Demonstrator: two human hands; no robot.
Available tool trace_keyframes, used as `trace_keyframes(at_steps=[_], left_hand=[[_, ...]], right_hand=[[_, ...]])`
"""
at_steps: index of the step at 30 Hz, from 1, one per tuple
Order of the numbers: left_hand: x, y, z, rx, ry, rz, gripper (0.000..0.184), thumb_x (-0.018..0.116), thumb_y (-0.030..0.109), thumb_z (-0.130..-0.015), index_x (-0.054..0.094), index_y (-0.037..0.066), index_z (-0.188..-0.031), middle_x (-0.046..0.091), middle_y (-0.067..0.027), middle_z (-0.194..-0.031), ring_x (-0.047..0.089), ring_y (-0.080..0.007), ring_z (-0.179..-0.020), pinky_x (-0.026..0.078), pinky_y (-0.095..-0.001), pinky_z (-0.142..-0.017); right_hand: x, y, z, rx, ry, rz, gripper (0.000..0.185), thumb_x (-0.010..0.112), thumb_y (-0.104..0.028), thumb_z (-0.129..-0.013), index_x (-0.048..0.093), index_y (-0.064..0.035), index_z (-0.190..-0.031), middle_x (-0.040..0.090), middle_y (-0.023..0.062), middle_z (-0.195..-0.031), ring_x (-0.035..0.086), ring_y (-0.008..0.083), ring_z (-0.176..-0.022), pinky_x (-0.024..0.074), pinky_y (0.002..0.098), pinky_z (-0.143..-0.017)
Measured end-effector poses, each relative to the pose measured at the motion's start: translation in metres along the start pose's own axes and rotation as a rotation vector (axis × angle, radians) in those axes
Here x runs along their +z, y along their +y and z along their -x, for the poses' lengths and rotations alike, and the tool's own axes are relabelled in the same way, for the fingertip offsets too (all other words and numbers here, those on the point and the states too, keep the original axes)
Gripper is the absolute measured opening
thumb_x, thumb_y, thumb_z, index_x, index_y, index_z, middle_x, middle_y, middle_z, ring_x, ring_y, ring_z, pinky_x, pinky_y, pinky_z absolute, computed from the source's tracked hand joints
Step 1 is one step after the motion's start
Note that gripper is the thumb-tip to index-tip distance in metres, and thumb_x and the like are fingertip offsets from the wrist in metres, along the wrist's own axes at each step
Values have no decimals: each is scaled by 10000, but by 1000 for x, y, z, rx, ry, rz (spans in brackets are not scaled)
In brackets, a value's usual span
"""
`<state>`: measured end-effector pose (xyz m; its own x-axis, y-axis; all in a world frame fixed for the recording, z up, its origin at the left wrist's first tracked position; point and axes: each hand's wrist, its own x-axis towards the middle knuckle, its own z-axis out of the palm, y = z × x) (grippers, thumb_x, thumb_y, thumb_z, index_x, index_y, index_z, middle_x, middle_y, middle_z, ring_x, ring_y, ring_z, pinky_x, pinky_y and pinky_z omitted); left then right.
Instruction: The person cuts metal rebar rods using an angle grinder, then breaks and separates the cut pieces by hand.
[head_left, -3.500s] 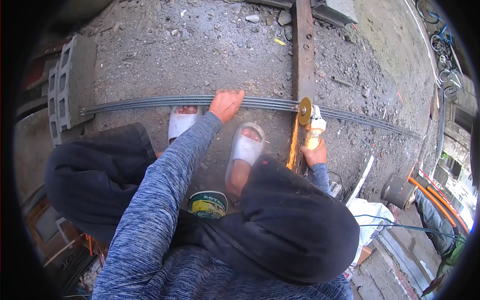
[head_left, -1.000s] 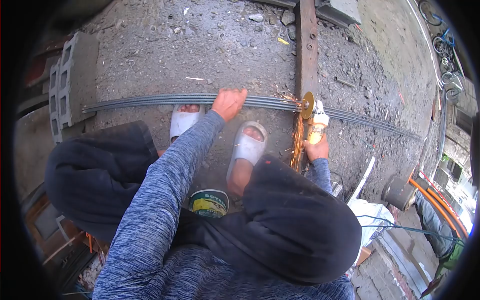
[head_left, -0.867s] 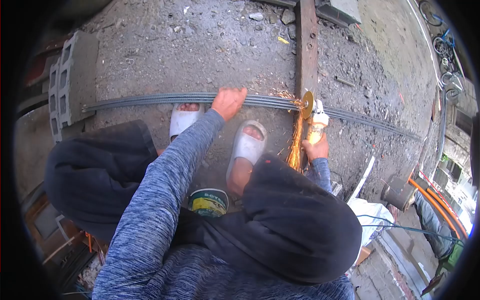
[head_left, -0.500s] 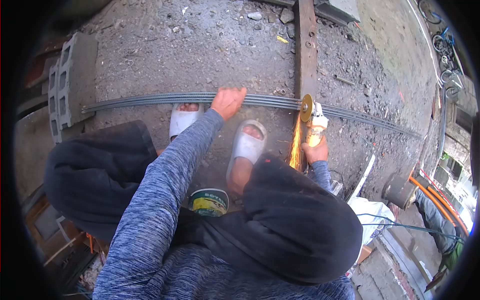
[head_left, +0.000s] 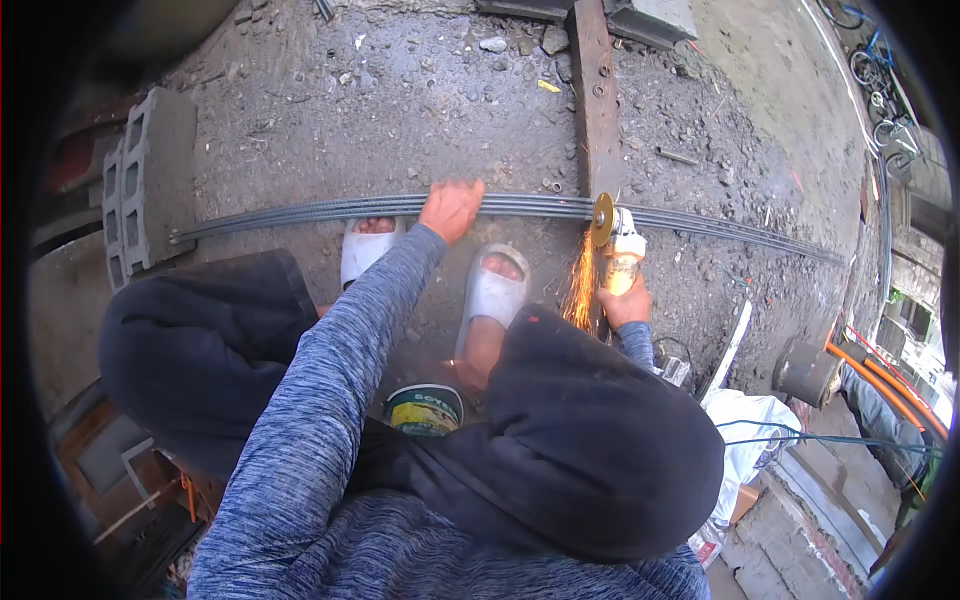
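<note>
My left hand (head_left: 452,210) is closed around a bundle of long thin steel rebars (head_left: 330,208), which lies crosswise over the ground in front of my feet. With my right hand (head_left: 627,301) I grip the yellowish body of an angle grinder (head_left: 624,255). Its cutting disc (head_left: 602,220) touches the bars where they cross a rusty steel beam (head_left: 597,120). Orange sparks (head_left: 580,282) spray from the disc down towards my right leg. The bars run on to the right past the grinder. My fingertips on the far side of the bundle are partly hidden.
Hollow concrete blocks (head_left: 150,190) stand at the left end of the bars. Between my legs sits a green and yellow bucket (head_left: 425,409). A short metal pipe (head_left: 677,156) lies on the gravel. A white plastic bag (head_left: 750,425) and green cords (head_left: 830,440) are at the right.
The grinder stays at the same crossing of the bars and beam, still throwing sparks. My left hand keeps its hold on the bundle. The whole view has shifted slightly.
</note>
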<state>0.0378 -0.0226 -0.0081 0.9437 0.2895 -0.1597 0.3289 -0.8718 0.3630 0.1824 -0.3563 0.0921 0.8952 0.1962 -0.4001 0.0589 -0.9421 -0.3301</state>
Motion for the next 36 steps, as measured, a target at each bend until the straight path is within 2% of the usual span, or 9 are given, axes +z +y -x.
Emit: trace_keyframes(at_steps=[5,8,12,15,18,21,26,32,36], left_hand=[[-25,15,12,15,132,-149,348,650,232,-883,549,88,-1184,648,-156,-1103,590,-329,-1142,441,-542,-887],[-37,48,24,4,167,-18,469,700,295,-871,542,87,-1261,620,-141,-1168,538,-311,-1209,422,-552,-929],[-36,110,40,164,-274,598,368,682,307,-920,633,44,-1172,688,-114,-1039,643,-298,-1035,483,-490,-887],[-46,163,43,82,-650,1029,256,741,211,-924,683,20,-1085,732,-97,-956,706,-212,-894,544,-363,-729],[-24,187,48,-32,-846,1404,195,734,110,-934,699,-3,-1090,738,-85,-949,692,-122,-863,543,-274,-713],[-36,202,53,-57,-761,1378,207,746,42,-893,698,-31,-1081,736,-79,-930,670,-107,-784,540,-278,-689],[-33,199,54,34,-474,1174,294,874,110,-801,722,-21,-1016,739,-62,-874,672,-100,-772,539,-261,-699],[-65,201,54,298,-185,775,285,882,133,-752,733,2,-957,734,-133,-908,708,-233,-822,540,-365,-726],[-62,192,50,336,-228,648,307,861,197,-785,737,16,-999,727,-135,-943,702,-248,-860,523,-399,-756]], right_hand=[[0,13,21,64,-5,-92,546,800,-233,-636,612,24,-1079,722,191,-977,706,349,-913,554,433,-833],[-1,17,43,58,60,-379,469,789,-190,-673,606,12,-1055,702,150,-897,705,314,-799,572,431,-740],[-1,28,54,318,-100,-1193,322,734,-153,-755,588,-9,-1003,650,123,-797,674,273,-659,570,419,-610],[-7,31,53,441,-61,-1584,265,696,-191,-795,579,-15,-954,631,127,-764,652,270,-621,563,415,-572],[-9,23,50,527,26,-1878,284,677,-284,-808,587,-28,-893,626,124,-756,629,266,-634,558,407,-585],[-1,20,49,516,168,-2071,293,670,-309,-805,592,-36,-873,622,118,-752,619,264,-643,556,400,-598],[19,15,50,480,154,-2237,266,677,-274,-796,584,-33,-860,612,111,-744,625,271,-647,563,406,-617],[47,2,35,497,368,-2376,247,692,-207,-790,570,-17,-890,617,113,-745,639,274,-636,575,422,-611],[50,-2,31,549,429,-2360,265,707,-191,-782,566,-1,-902,621,111,-752,642,267,-610,578,407,-585]])
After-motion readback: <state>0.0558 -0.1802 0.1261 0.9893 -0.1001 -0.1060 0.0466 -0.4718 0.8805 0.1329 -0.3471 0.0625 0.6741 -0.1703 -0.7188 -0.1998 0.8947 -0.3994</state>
